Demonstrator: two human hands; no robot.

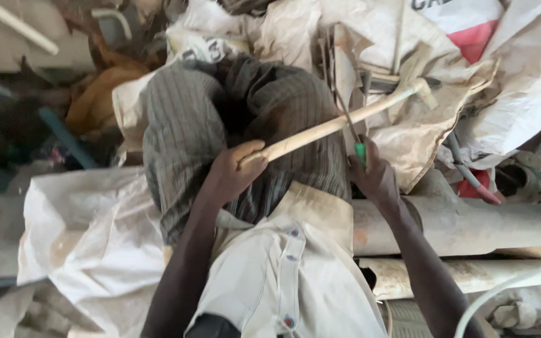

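My left hand (236,170) grips the near end of a long pale wooden stick (339,122), which runs up and to the right to a small cross-piece head near crumpled sacks. My right hand (376,176) is closed on a thin tool with a green handle (360,152), whose dark metal shaft points up across the stick. Both hands sit over my lap, above striped dark trousers (189,131) and a beige buttoned shirt (283,263).
Grey pipes (471,222) lie to the right under my right forearm. White and tan woven sacks (89,231) surround me, with cardboard scraps (345,62) ahead. A red-tipped rod (471,178) lies at right, a blue bar (64,134) at left.
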